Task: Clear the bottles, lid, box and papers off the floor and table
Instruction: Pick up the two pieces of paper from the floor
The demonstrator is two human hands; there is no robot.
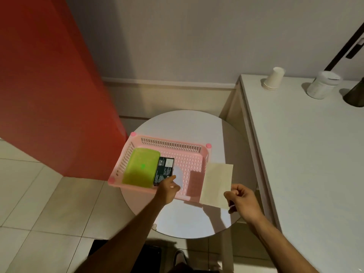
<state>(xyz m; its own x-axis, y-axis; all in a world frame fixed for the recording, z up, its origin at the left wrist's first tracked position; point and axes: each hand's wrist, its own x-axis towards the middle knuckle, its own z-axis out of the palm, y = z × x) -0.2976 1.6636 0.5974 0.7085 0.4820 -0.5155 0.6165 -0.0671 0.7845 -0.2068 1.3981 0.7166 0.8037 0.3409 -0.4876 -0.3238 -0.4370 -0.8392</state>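
Observation:
A pink slotted basket [183,143] sits on the round white table [187,123]. Inside it lie a green lid [140,167] at the left and a dark box [163,170] beside it. My left hand [168,189] reaches over the basket's near rim and pinches a small pale paper [178,173] next to the box. To the right, my right hand [241,200] holds a cream sheet of paper [216,182] by its near corner, above the basket's right end and the table. No bottles are in view.
A red panel [49,85] stands at the left beside the tiled floor [39,203]. At the right is a white counter [305,144] with stacked paper cups [272,78], a white jar [324,84] and a dark container [355,95].

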